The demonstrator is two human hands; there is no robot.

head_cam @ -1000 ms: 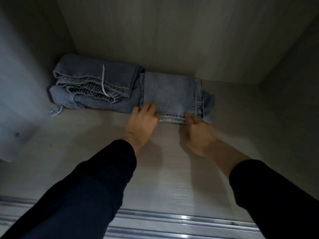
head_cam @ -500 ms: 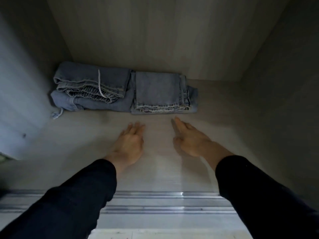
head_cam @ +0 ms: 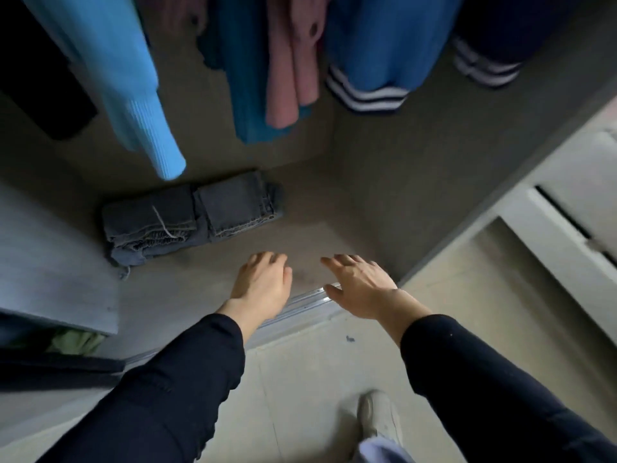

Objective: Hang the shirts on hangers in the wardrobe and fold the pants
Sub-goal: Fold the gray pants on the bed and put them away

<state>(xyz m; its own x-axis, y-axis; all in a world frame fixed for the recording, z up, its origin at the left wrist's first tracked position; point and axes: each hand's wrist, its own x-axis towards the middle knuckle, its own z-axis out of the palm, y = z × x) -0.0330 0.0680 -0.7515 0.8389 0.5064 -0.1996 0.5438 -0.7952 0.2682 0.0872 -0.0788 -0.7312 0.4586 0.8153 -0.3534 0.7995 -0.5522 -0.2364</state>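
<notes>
While folded jeans [head_cam: 190, 217] lie on wardrobe floor [head_cam: 187, 289], left hand [head_cam: 262, 284], right hand [head_cam: 362, 287] spread.

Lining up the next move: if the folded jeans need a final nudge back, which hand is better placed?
Left, probably. The left hand hovers open nearer the folded jeans, which lie ahead to its left; the right hand, also open, is farther right, its thumb over the door track.
</notes>
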